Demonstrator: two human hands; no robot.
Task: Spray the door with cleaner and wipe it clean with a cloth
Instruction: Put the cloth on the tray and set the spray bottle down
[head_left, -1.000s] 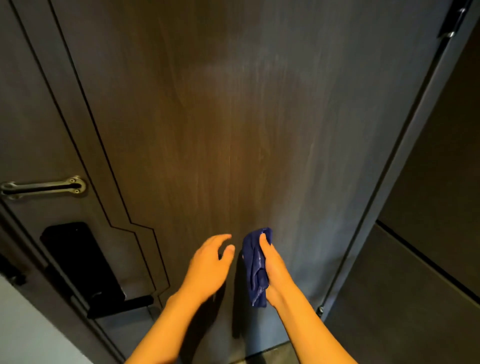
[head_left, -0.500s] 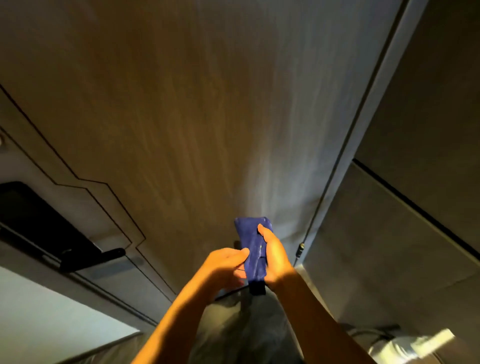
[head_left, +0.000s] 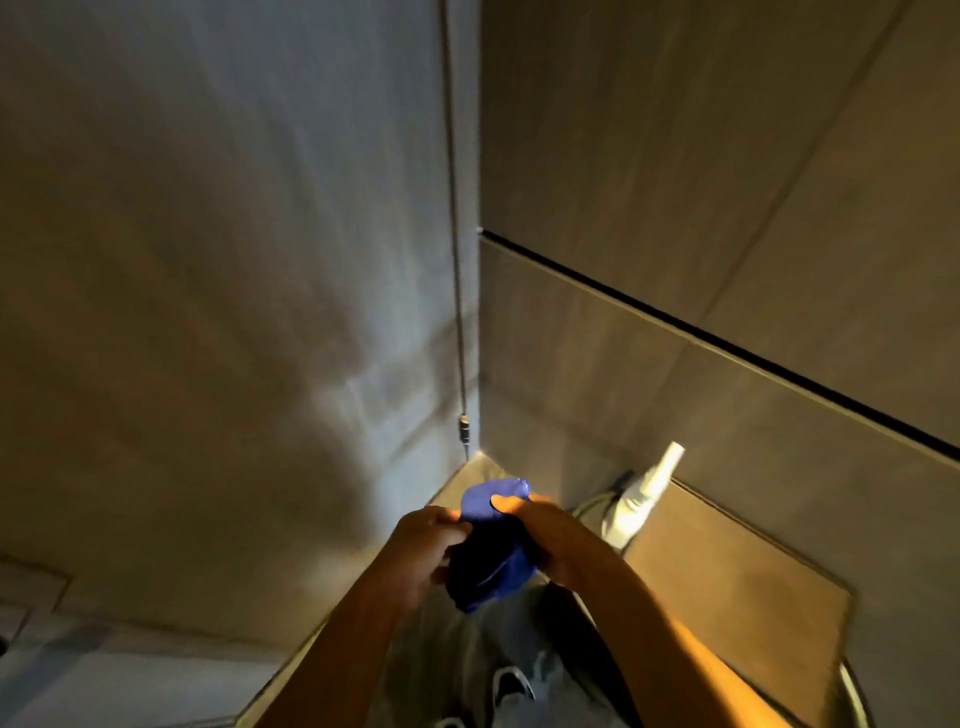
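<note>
Both hands hold one blue cloth (head_left: 493, 545) between them, low in the view and in front of the body. The left hand (head_left: 423, 545) closes its fingers on the left side of the cloth, and the right hand (head_left: 550, 540) grips the right side with the thumb lying on top of the fabric. The cloth is bunched and does not touch the door (head_left: 234, 286), which fills the left half of the view. A white spray bottle (head_left: 644, 493) stands on the floor near the wall (head_left: 727, 182), to the right of the hands.
</note>
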